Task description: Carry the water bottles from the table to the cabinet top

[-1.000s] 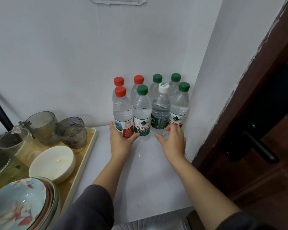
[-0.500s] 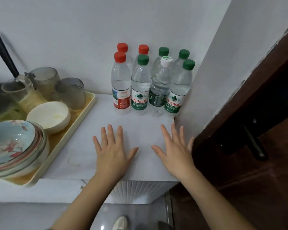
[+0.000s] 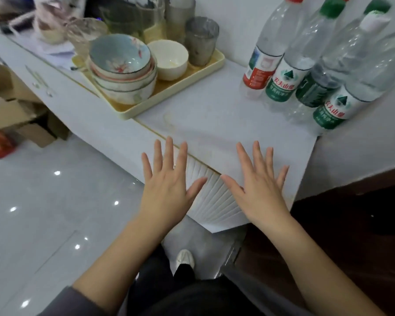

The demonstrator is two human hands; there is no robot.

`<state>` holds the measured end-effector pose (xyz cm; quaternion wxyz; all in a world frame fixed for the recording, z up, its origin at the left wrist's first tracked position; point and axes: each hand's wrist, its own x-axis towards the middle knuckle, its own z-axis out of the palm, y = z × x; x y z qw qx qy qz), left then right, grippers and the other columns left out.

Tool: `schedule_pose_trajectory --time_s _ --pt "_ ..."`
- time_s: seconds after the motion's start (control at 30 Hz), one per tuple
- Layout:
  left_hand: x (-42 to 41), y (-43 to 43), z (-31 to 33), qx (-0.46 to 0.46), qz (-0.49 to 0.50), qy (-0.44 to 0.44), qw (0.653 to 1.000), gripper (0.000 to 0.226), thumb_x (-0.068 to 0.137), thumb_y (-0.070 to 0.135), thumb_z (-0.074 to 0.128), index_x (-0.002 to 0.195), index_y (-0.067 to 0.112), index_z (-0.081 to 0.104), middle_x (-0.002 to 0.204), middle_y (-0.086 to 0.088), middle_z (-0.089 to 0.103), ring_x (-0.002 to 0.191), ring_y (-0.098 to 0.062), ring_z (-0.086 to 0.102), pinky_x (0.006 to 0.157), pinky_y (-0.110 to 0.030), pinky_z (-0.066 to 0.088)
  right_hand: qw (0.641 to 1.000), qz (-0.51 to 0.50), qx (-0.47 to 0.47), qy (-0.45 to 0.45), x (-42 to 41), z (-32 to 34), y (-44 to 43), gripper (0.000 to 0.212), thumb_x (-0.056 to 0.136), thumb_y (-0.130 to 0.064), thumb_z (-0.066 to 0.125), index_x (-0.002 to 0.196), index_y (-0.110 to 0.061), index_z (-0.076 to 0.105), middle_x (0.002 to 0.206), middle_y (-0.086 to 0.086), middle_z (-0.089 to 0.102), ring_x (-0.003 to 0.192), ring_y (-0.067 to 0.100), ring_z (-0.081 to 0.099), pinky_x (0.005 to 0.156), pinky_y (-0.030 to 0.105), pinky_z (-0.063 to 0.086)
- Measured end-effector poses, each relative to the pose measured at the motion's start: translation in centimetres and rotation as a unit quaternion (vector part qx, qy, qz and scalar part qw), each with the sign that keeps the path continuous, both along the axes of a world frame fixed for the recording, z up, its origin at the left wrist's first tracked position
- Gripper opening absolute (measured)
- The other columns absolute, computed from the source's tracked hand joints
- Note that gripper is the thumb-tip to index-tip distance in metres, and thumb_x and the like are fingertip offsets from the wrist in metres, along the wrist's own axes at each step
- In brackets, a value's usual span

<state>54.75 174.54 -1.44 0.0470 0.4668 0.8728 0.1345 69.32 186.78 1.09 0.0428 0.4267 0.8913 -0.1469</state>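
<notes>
Hovering splayed and empty, left hand [image 3: 167,190] and right hand [image 3: 260,190] grasp nothing; the water bottles [image 3: 281,83] stand clustered on the cabinet top [image 3: 214,119], well beyond the straight fingers [image 3: 169,156].

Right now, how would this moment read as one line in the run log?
left hand: open, empty | right hand: open, empty | water bottles: standing on cabinet top | tray: left of bottles

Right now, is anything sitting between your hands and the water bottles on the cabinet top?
Nothing visible. The left hand and right hand hover open at the front edge; only bare cabinet top lies between them and the water bottles in the back right corner. The tray of bowls sits off to the left.
</notes>
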Motion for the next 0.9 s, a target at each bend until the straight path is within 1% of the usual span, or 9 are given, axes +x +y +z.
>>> schedule_pose_trajectory --time_s 0.2,0.27,0.4,0.53,0.6,0.67,0.73,0.83,0.9 --pt "0.3 -2.2 -0.2 -0.013 0.065 -0.019 0.998 0.085 0.088 0.071 0.01 0.156 0.021 -0.002 0.163 -0.01 -0.008 0.149 -0.031 -0.016 0.115 -0.05 -0.014 0.997 0.073 0.017 -0.007 -1.8 -0.1 -1.0 0.077 0.095 -0.064 0.027 0.157 -0.034 -0.008 0.165 0.004 -0.019 0.149 0.029 -0.025 0.114 0.063 -0.012" --pt "0.2 -3.1 -0.3 -0.013 0.084 -0.019 0.996 0.084 0.089 0.071 0.013 0.156 0.021 0.0 0.163 -0.011 -0.006 0.149 -0.032 -0.014 0.114 -0.049 -0.015 0.994 0.111 0.021 -0.012 -2.7 -0.3 -1.8 0.078 0.094 -0.065 0.025 0.157 -0.035 -0.008 0.165 0.004 -0.02 0.149 0.029 -0.025 0.114 0.063 -0.013" --pt "0.2 -7.3 -1.2 -0.04 0.134 -0.033 0.99 0.085 0.089 0.071 0.012 0.156 0.019 0.006 0.163 -0.012 -0.002 0.15 -0.032 -0.01 0.116 -0.051 -0.009 0.979 0.198 0.01 -0.043 -5.0 -1.2 -4.5 0.08 0.091 -0.069 0.022 0.155 -0.036 -0.013 0.164 0.004 -0.023 0.149 0.03 -0.027 0.114 0.063 -0.014" --pt "0.6 -12.6 -2.9 -0.067 0.188 -0.065 0.978 0.088 0.087 0.071 0.011 0.155 0.017 0.013 0.163 -0.013 0.002 0.15 -0.033 -0.005 0.117 -0.053 -0.005 0.952 0.299 0.009 -0.064 -7.0 -2.5 -8.2 0.08 0.093 -0.068 0.021 0.155 -0.034 -0.015 0.163 0.006 -0.025 0.147 0.033 -0.029 0.114 0.064 -0.014" --pt "0.8 -15.8 -3.9 -0.085 0.225 -0.08 0.967 0.087 0.087 0.071 0.013 0.155 0.016 0.017 0.163 -0.014 0.006 0.15 -0.034 -0.002 0.117 -0.055 -0.002 0.932 0.353 0.007 -0.084 -8.5 -3.7 -10.9 0.08 0.092 -0.068 0.021 0.156 -0.033 -0.014 0.163 0.007 -0.025 0.148 0.033 -0.028 0.114 0.064 -0.013" --pt "1.1 -16.9 -4.5 -0.101 0.233 -0.086 0.963 0.087 0.087 0.071 0.014 0.155 0.015 0.019 0.162 -0.016 0.01 0.15 -0.035 0.002 0.117 -0.057 0.001 0.926 0.363 -0.005 -0.098 -9.2 -4.4 -11.8 0.081 0.093 -0.068 0.022 0.156 -0.032 -0.012 0.164 0.007 -0.023 0.148 0.033 -0.028 0.114 0.064 -0.013" --pt "1.2 -19.9 -5.3 -0.115 0.277 -0.108 0.948 0.088 0.087 0.071 0.012 0.154 0.014 0.02 0.162 -0.017 0.011 0.15 -0.037 0.002 0.117 -0.059 0.003 0.904 0.408 -0.011 -0.124 -10.8 -5.7 -14.6 0.08 0.095 -0.067 0.024 0.157 -0.031 -0.011 0.164 0.008 -0.021 0.148 0.034 -0.026 0.114 0.065 -0.011" --pt "1.6 -24.7 -6.4 -0.14 0.338 -0.148 0.919 0.091 0.084 0.072 0.004 0.156 0.017 0.01 0.163 -0.015 0.001 0.15 -0.035 -0.006 0.117 -0.056 -0.004 0.873 0.462 -0.016 -0.158 -12.9 -7.4 -19.0 0.079 0.096 -0.066 0.026 0.156 -0.032 -0.011 0.165 0.008 -0.019 0.149 0.034 -0.023 0.114 0.067 -0.01" --pt "1.9 -27.8 -7.1 -0.149 0.371 -0.181 0.898 0.087 0.087 0.071 0.011 0.156 0.018 0.004 0.163 -0.014 -0.005 0.149 -0.034 -0.011 0.117 -0.055 -0.007 0.855 0.489 -0.018 -0.172 -14.2 -8.3 -22.0 0.078 0.097 -0.066 0.028 0.157 -0.032 -0.009 0.165 0.008 -0.017 0.15 0.034 -0.022 0.114 0.067 -0.009"
